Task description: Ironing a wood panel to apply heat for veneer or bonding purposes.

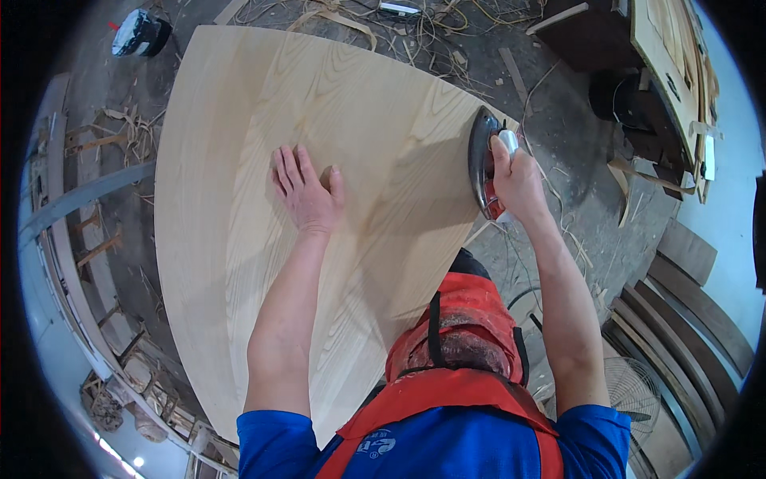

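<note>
A large pale wooden panel [215, 160] with a curved outer edge and visible grain spreads out before me. My left hand [309, 195] lies on its face, palm down, the fingers stretched out and the thumb apart. At the panel's right edge, my right hand [522, 182] is wrapped round the handle of a clothes iron [479, 156]. The iron is tipped on its side, with its dark sole toward the panel. Whether the sole touches the edge, I cannot tell. Red and white parts of its body show by my fingers.
Wood strips and shavings [137, 132] litter the grey floor, with tangled cords [435, 36] beyond the panel. A bucket [142, 33] stands far left. Boards lie on a dark cabinet [586, 36] at far right. Curved planks [678, 343] and a fan [630, 395] are near right.
</note>
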Demonstrator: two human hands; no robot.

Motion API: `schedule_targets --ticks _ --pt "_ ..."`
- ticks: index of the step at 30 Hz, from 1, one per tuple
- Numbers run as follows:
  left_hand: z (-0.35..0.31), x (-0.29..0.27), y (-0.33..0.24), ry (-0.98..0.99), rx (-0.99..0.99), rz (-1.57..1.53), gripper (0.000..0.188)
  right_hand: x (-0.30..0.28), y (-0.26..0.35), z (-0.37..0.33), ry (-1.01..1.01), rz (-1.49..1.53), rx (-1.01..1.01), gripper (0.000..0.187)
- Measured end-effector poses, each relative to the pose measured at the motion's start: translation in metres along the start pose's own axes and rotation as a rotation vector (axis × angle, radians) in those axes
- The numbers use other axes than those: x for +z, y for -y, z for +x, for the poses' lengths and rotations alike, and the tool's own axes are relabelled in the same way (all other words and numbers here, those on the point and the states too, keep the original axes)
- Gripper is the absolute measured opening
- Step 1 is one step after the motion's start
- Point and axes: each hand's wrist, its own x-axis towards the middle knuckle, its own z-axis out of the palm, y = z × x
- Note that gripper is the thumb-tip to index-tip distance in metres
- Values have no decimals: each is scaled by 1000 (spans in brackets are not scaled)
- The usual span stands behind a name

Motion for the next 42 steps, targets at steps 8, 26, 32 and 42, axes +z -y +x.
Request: schedule_targets --ticks 8,26,32,42 --pt "-1 4 3 5 -8 -6 80 8 8 -4 2 70 50 70" --pt "0 2 2 -32 14 -6 77 5 17 -3 28 14 52 70" --pt "-1 3 0 -21 -1 -5 77 6 20 -3 27 22 53 71" --pt "0 1 1 -14 -5 19 78 10 9 -2 -4 -12 5 68"
